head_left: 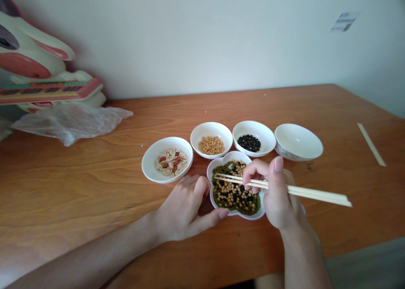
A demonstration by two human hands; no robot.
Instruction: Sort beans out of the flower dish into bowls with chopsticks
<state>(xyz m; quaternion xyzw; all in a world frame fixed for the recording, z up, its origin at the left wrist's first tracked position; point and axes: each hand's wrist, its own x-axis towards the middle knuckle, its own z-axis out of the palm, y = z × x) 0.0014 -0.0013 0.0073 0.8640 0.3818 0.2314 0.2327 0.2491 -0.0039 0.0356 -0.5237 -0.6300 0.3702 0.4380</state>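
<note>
A white scalloped dish [211,196] holds mixed green, black and yellow beans. At its left side, my left hand [186,206] has its fingers curled in and its thumb along the near rim, gripping the edge. My right hand [280,192] is closed around a pair of pale chopsticks [311,193] above the dish. Their tips are over the beans at the upper left, close together; I cannot make out a bean between them. Behind stand a bowl of peanuts or similar pale and red pieces [171,162], a bowl of yellow beans [211,145] and a bowl of black beans [249,143].
A white bowl [299,141] with nothing visible inside stands at the row's right end. Farther right lies a pale flat strip [371,144]. A crumpled plastic bag [74,122] and an animal-shaped toy keyboard [47,74] occupy the back left. A wall borders the wooden table [95,187].
</note>
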